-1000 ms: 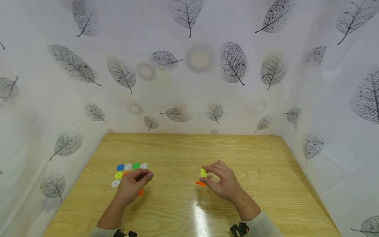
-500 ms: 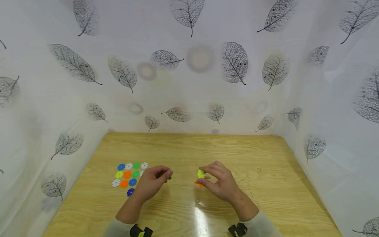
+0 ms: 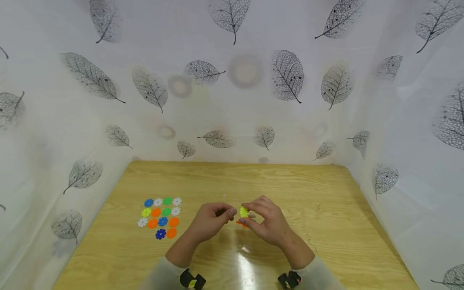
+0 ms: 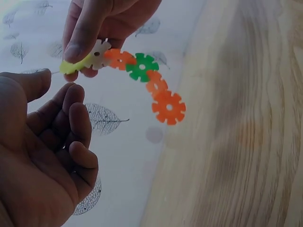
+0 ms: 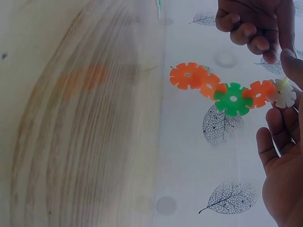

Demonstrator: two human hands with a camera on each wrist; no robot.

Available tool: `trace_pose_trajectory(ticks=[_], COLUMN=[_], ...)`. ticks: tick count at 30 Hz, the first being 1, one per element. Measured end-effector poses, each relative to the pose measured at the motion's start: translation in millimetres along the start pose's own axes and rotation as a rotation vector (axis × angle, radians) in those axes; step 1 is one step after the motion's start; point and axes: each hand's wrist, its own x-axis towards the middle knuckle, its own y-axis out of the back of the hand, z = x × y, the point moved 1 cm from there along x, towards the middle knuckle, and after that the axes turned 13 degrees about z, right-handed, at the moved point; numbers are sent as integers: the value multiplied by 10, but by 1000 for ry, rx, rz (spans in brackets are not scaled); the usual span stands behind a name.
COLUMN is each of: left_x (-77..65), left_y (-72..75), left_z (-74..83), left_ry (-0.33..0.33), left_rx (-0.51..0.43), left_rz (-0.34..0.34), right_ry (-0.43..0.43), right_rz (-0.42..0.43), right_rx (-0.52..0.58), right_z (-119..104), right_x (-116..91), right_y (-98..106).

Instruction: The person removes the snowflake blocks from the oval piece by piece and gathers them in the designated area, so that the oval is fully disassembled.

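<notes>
My right hand [image 3: 270, 219] pinches the yellow end of a chain of interlocking plastic discs [image 4: 142, 67]. Its notched, flower-shaped pieces run from a yellow disc [image 3: 244, 212] through a white disc [image 5: 284, 94], then orange and green, to an orange end disc [image 4: 169, 108] hanging over the table. My left hand [image 3: 210, 221] is just left of the chain. In the left wrist view its thumb stands apart from its loosely curled fingers [image 4: 80, 120], with nothing visible between them.
Several loose discs lie in rough rows at the table's left, among them a blue disc [image 3: 149, 202], a green disc [image 3: 167, 201] and an orange disc [image 3: 171, 233]. The wooden table [image 3: 308, 185] is enclosed by a white leaf-print curtain [image 3: 232, 108] at the back and sides.
My left hand has moved right, from over the loose discs to beside the chain, uncovering the discs. My right hand keeps its pinch and has shifted slightly left.
</notes>
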Motion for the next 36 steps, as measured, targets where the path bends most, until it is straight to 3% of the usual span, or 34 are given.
trace_pose_trajectory(ticks=[16, 27, 36], left_x=[23, 27, 38], left_y=[-116, -98, -49], left_z=[73, 61, 26], left_ry=[-24, -42, -44], left_rx=[-42, 7, -17], left_rz=[-8, 71, 105], right_ry=[12, -6, 56], right_rz=[-32, -22, 38], right_rx=[-44, -49, -17], right_z=[10, 13, 44], right_x=[-2, -14, 9], right_y=[-14, 3, -3])
